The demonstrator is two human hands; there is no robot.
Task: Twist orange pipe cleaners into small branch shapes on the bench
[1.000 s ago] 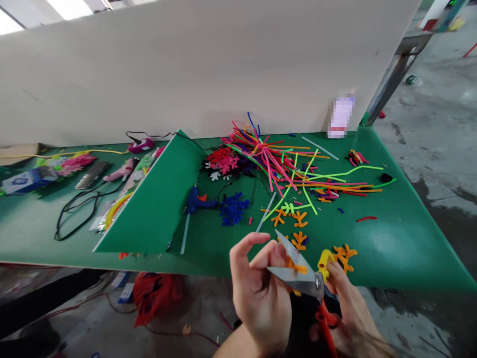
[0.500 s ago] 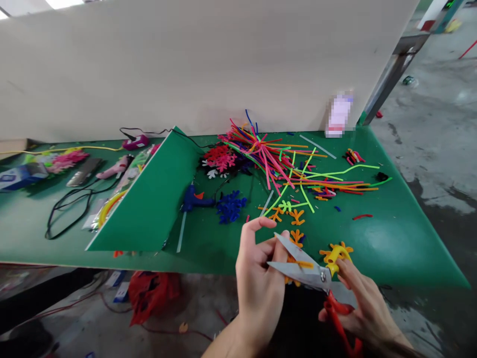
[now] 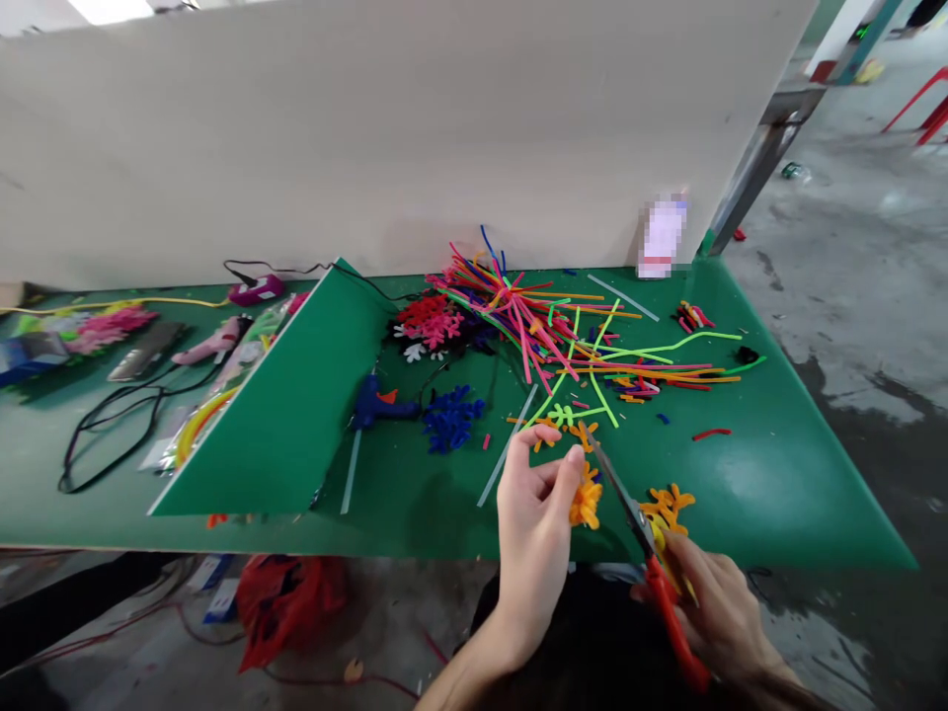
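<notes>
Pinching an orange pipe-cleaner cluster (image 3: 586,504) between thumb and fingers of the left hand (image 3: 533,528), at 5 o'clock in the head view, just above the green table (image 3: 770,504). Clamping red-handled scissors (image 3: 671,617) in the closed right hand (image 3: 722,617), blades now turned edge-on instead of flat, tips at the cluster's upper edge, gap between blades impossible to tell. Lying at 4 o'clock, a yellow-orange pipe-cleaner piece (image 3: 667,509); heaped at 12 o'clock, loose pipe cleaners (image 3: 533,336).
</notes>
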